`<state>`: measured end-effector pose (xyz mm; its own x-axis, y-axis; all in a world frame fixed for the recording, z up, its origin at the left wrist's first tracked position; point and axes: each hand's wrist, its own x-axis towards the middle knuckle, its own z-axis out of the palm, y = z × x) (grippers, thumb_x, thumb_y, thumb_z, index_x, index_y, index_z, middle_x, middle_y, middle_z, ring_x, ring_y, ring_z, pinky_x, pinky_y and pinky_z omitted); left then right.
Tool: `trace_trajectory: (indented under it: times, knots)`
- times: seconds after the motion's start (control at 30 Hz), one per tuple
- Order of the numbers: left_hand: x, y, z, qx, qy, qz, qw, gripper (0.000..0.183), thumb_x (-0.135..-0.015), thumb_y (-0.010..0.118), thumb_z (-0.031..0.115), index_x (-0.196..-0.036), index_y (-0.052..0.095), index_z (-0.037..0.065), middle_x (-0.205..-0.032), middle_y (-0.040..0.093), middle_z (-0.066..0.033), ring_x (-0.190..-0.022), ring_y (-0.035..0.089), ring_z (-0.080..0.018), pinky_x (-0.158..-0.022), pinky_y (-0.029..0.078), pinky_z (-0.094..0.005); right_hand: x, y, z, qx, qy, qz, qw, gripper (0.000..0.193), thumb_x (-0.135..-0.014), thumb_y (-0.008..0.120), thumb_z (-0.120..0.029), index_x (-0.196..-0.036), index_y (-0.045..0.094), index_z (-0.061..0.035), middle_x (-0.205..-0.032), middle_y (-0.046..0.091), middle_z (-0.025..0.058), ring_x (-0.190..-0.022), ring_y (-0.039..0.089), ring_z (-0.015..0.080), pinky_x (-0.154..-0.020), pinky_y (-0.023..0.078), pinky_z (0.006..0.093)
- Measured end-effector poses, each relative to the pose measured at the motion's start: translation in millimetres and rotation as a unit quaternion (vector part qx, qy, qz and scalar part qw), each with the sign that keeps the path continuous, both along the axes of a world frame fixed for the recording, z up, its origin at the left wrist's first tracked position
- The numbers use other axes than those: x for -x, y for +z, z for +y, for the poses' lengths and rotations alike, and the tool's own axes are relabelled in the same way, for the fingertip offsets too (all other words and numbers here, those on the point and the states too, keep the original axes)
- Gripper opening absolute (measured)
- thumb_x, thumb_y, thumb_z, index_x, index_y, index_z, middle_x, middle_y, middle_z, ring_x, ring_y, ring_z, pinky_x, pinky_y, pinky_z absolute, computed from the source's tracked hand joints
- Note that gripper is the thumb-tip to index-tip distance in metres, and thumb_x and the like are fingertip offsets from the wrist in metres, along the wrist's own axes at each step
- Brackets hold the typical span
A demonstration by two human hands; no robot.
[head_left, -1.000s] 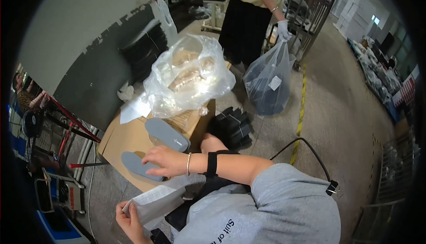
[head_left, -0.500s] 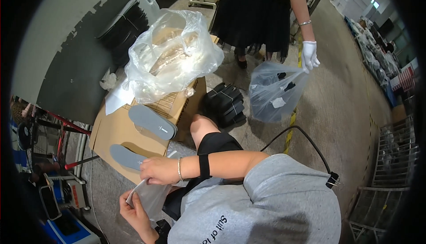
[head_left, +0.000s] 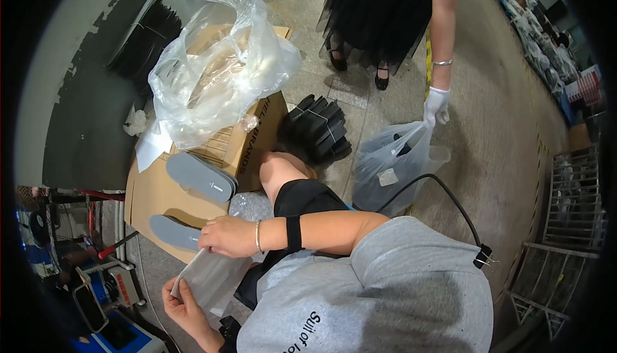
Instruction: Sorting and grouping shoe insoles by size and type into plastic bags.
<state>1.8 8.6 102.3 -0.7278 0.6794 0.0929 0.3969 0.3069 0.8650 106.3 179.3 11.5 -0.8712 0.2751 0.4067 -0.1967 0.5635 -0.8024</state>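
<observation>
A whitish translucent plastic bag (head_left: 220,277) is stretched between my two hands above my lap. My left hand (head_left: 185,306) pinches its lower left edge between thumb and fingers. My right hand (head_left: 229,235) grips the upper edge, its fingertips curled and partly hidden. Just beyond the right hand, a grey insole (head_left: 172,231) lies on the cardboard near the box edge. A thicker stack of grey insoles (head_left: 198,174) rests farther up, with a small pale mark at its near end.
A large clear plastic bag (head_left: 225,73) sits on the cardboard box (head_left: 265,125). Tied black bundles (head_left: 316,128) stand on the floor beside it. A co-worker's white-gloved hand (head_left: 436,105) holds a clear bag (head_left: 379,160) at the right. A black cable (head_left: 456,202) arcs near my shoulder.
The plastic bag is spread wider, showing more of its face between my hands. The whole view has shifted a little. The co-worker's gloved hand and bag are lower.
</observation>
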Motion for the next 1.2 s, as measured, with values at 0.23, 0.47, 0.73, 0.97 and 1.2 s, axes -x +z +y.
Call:
trace_trajectory:
  times: [0.23,0.47,0.73,0.97,1.2]
  knots:
    - [-2.3,9.1,10.8,0.026,-0.012,0.013,1.000,0.010,-0.088,0.057,0.010,-0.089,0.054,0.001,-0.078,0.055,0.0000,-0.070,0.049,-0.0055,-0.065,0.040,-0.0176,-7.1,-3.6,7.8,0.042,-0.003,0.022,0.999,0.016,-0.076,0.060,-0.013,-0.091,0.058,-0.0072,-0.083,0.059,0.0102,-0.085,0.056,0.0293,-0.075,0.044,0.0399]
    - [-1.8,11.3,12.0,0.043,-0.028,0.022,0.998,0.011,-0.088,0.057,0.010,-0.090,0.054,0.000,-0.077,0.054,0.0004,-0.070,0.049,-0.0055,-0.065,0.040,-0.0178,-7.9,-8.4,11.3,0.088,-0.013,0.030,0.996,0.015,-0.075,0.061,-0.013,-0.089,0.060,-0.0075,-0.080,0.061,0.0121,-0.081,0.058,0.0317,-0.072,0.045,0.0417]
    - [-5.4,11.8,12.9,0.036,-0.025,0.007,0.999,0.014,-0.088,0.057,0.011,-0.094,0.056,-0.002,-0.082,0.058,-0.0020,-0.073,0.051,-0.0064,-0.068,0.041,-0.0187,-9.3,-9.6,8.3,0.087,-0.036,0.035,0.995,0.015,-0.075,0.061,-0.013,-0.089,0.060,-0.0070,-0.080,0.062,0.0123,-0.081,0.059,0.0320,-0.072,0.045,0.0417]
    - [10.0,-11.9,-4.3,0.005,0.017,-0.067,0.998,0.016,-0.086,0.058,0.008,-0.098,0.058,-0.003,-0.085,0.060,-0.0036,-0.075,0.053,-0.0077,-0.068,0.042,-0.0200,-7.1,-6.9,16.6,0.048,-0.012,0.019,0.999,0.013,-0.076,0.061,-0.015,-0.087,0.059,-0.0074,-0.081,0.061,0.0089,-0.082,0.057,0.0291,-0.076,0.044,0.0391]
    - [1.7,-45.5,-0.5,-0.057,0.040,-0.191,0.979,0.017,-0.084,0.062,0.010,-0.097,0.060,-0.001,-0.087,0.061,-0.0027,-0.078,0.054,-0.0075,-0.069,0.042,-0.0217,-9.6,-0.9,32.9,-0.057,-0.018,-0.022,0.998,0.014,-0.075,0.060,-0.010,-0.089,0.060,-0.0082,-0.082,0.062,0.0104,-0.082,0.058,0.0302,-0.074,0.044,0.0414]
